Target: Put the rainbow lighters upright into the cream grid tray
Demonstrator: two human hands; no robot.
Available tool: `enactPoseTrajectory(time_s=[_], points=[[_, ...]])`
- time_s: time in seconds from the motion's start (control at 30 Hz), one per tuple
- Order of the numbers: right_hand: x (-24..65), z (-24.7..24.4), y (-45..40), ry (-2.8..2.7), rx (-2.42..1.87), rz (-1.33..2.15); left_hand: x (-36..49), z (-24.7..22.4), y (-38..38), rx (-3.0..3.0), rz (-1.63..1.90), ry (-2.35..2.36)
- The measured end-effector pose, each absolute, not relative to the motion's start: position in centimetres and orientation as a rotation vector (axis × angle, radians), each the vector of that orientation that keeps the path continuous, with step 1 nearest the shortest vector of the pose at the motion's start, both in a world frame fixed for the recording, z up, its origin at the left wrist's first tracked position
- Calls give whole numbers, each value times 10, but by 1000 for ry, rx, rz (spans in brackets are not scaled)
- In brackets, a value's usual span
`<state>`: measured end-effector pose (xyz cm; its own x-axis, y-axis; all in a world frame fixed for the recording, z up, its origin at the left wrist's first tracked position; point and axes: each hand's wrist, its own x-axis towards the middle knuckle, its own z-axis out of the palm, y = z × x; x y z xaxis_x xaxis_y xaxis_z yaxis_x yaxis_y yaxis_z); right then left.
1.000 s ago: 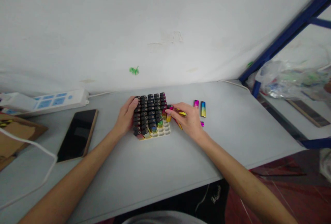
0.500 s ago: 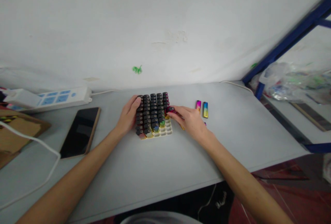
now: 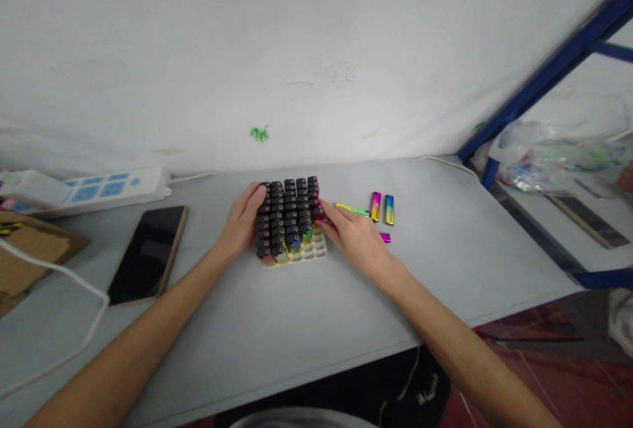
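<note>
A white tray with round holes stands on the grey table, filled with upright rows of black-topped lighters; bare holes show at its front right corner. My left hand is curled around the left side of the block, thumb on the nearest tops. At the right edge, my right hand pinches a dark red lighter standing at the end of a row; its lower part is hidden. Just beyond that hand lie a green-yellow lighter, a magenta-yellow lighter, a blue-yellow lighter and a partly covered magenta lighter.
To the left are a black phone, a white power strip, a cardboard box and a white cable. A blue metal frame and plastic bags are at the right. A white wall rises behind.
My right hand has moved slightly left and down, bringing the dark red lighter against the row's end. More of the loose lighters now shows. The view has shifted a little.
</note>
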<state>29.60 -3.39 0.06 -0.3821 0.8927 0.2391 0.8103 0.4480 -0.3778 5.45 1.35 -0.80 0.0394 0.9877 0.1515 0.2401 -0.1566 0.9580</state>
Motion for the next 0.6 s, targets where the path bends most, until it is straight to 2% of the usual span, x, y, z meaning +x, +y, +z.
enactPoseTrajectory(time_s=[0.17,0.3,0.6], points=[[301,-1,-28,-2299,-1343,266,54,-9,14,1529,1180,1311],[327,4,-19,-2200,-1179,410,53,-9,14,1529,1185,1295],[391,15,-3,-1984,-1462,287,52,-9,15,1543,1183,1299]])
